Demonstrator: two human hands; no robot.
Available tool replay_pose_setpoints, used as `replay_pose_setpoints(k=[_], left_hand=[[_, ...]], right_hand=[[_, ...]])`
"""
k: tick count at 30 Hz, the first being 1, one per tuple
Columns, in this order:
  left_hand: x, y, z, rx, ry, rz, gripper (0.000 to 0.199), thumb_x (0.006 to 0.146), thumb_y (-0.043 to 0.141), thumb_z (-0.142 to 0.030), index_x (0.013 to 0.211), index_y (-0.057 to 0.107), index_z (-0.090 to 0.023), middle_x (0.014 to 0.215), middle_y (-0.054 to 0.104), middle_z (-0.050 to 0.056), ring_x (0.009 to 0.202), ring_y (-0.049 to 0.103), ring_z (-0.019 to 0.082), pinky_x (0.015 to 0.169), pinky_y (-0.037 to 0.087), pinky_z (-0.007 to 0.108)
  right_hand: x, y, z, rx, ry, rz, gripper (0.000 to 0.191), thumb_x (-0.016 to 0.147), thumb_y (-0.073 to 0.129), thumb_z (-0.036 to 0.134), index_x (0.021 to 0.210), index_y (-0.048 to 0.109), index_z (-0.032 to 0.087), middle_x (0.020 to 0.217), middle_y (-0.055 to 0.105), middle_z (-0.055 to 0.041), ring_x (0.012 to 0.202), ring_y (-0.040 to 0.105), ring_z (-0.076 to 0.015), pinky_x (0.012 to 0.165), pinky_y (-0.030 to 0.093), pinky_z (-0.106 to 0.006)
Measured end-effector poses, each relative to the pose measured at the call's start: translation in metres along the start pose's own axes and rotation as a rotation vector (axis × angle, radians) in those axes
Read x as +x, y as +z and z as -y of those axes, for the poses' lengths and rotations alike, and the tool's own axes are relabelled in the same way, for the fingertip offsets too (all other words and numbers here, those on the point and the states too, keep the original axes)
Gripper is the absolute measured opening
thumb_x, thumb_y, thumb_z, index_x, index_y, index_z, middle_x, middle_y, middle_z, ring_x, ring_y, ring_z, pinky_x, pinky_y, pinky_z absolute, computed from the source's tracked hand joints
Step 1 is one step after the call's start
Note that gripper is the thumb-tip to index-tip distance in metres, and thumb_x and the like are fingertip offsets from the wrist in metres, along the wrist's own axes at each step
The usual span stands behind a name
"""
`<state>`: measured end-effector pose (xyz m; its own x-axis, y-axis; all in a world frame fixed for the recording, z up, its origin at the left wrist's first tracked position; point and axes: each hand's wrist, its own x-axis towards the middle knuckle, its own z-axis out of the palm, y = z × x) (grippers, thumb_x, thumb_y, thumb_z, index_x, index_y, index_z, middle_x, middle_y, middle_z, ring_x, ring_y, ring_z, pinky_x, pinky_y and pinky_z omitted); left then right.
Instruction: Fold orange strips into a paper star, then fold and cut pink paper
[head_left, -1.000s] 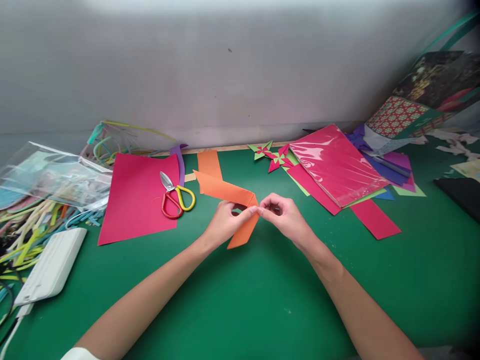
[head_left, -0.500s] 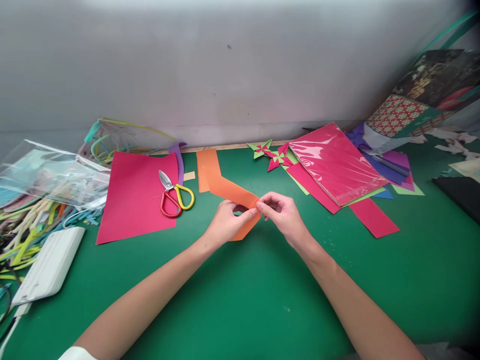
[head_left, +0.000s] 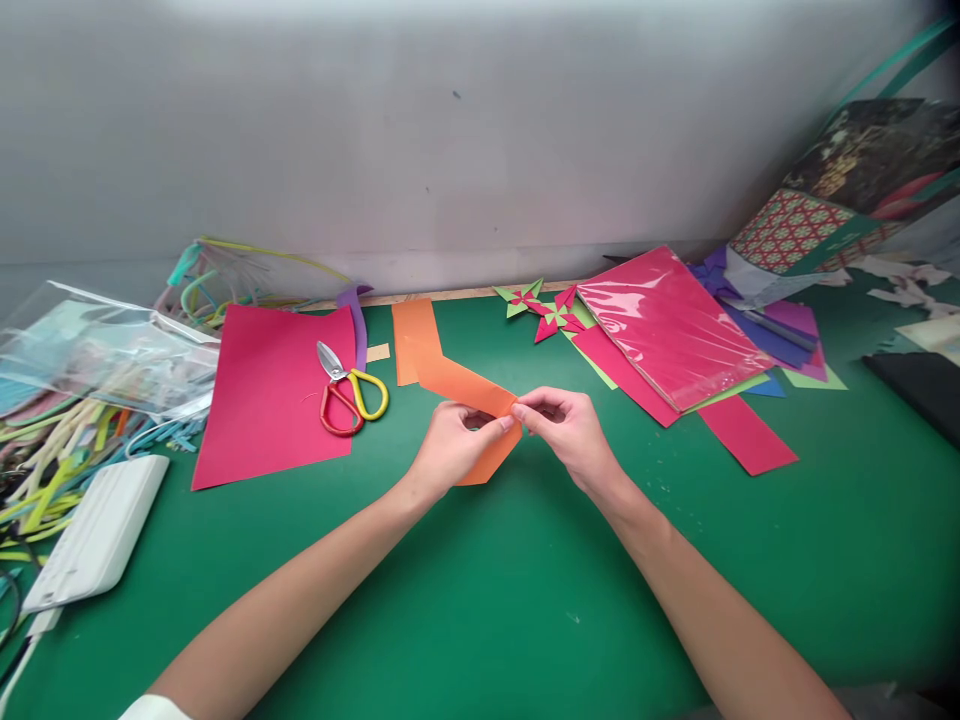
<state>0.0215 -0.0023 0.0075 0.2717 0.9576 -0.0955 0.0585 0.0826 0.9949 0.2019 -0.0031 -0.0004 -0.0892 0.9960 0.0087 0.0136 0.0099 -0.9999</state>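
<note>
Both hands hold one strip of orange paper (head_left: 469, 386), bent back at its right end so that a second part hangs below. My left hand (head_left: 457, 440) grips it from the left, thumb stretched along the lower part near the bend. At the bend itself, my right hand (head_left: 561, 425) pinches the paper between thumb and forefinger. The thumb tips almost meet there, and the fingers behind the paper are partly hidden. Behind the strip, another orange paper piece (head_left: 416, 335) lies on the green table. Scissors (head_left: 349, 390) with one red and one yellow handle rest on a red sheet (head_left: 262, 400), left of my hands.
Red and green folded paper stars (head_left: 553, 318) lie at the back, beside a wrapped pack of red paper (head_left: 667, 325). A red strip (head_left: 750, 435) sits to the right. On the left are a white power bank (head_left: 97, 530) and many pipe cleaners (head_left: 52, 470). A patterned bag (head_left: 802, 230) stands back right.
Very little differs. Both hands have sunk slightly with the orange strip, and the same grip at the bend is kept.
</note>
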Motion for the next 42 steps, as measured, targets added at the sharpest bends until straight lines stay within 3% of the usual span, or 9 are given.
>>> replay_pose_setpoints(k=[10, 22, 29, 36, 42], left_hand=[[0.0, 0.001, 0.003, -0.002, 0.009, 0.006, 0.032, 0.084, 0.077, -0.041, 0.103, 0.078, -0.015, 0.108, 0.08, 0.011, 0.102, 0.075, 0.029, 0.088, 0.059, 0.036], [0.0, -0.002, 0.003, 0.237, 0.081, -0.011, 0.031, 0.092, 0.067, -0.043, 0.103, 0.078, -0.016, 0.103, 0.08, 0.009, 0.09, 0.074, 0.025, 0.074, 0.056, 0.03], [0.002, -0.009, 0.0, 0.253, 0.106, -0.07, 0.031, 0.09, 0.069, -0.044, 0.09, 0.077, -0.013, 0.088, 0.078, 0.008, 0.077, 0.07, 0.022, 0.064, 0.05, 0.027], [0.004, -0.009, 0.003, 0.277, 0.106, -0.098, 0.033, 0.089, 0.07, -0.045, 0.088, 0.076, -0.013, 0.081, 0.075, 0.007, 0.072, 0.068, 0.02, 0.061, 0.047, 0.026], [0.005, -0.011, 0.002, 0.218, 0.058, -0.107, 0.036, 0.087, 0.072, -0.048, 0.085, 0.074, -0.012, 0.078, 0.073, 0.006, 0.069, 0.066, 0.02, 0.058, 0.046, 0.026]], right_hand=[[0.0, -0.001, -0.002, -0.009, 0.009, -0.008, 0.029, 0.078, 0.082, 0.048, 0.081, 0.078, 0.019, 0.074, 0.072, -0.0036, 0.067, 0.061, -0.0175, 0.062, 0.05, -0.031], [-0.001, 0.0, -0.002, -0.032, 0.018, -0.017, 0.032, 0.081, 0.08, 0.05, 0.082, 0.076, 0.019, 0.072, 0.069, -0.0029, 0.064, 0.058, -0.0168, 0.058, 0.048, -0.029], [-0.001, 0.0, -0.005, -0.184, -0.021, 0.164, 0.037, 0.09, 0.069, 0.057, 0.083, 0.068, 0.021, 0.074, 0.062, -0.0004, 0.06, 0.05, -0.0137, 0.053, 0.04, -0.026], [-0.002, 0.001, -0.009, -0.274, -0.055, 0.11, 0.038, 0.093, 0.066, 0.056, 0.079, 0.059, 0.022, 0.067, 0.055, 0.0016, 0.058, 0.046, -0.0142, 0.053, 0.035, -0.027], [-0.004, 0.002, -0.001, -0.399, -0.141, 0.193, 0.04, 0.103, 0.052, 0.047, 0.073, 0.057, 0.021, 0.069, 0.055, 0.0013, 0.064, 0.046, -0.0144, 0.061, 0.034, -0.028]])
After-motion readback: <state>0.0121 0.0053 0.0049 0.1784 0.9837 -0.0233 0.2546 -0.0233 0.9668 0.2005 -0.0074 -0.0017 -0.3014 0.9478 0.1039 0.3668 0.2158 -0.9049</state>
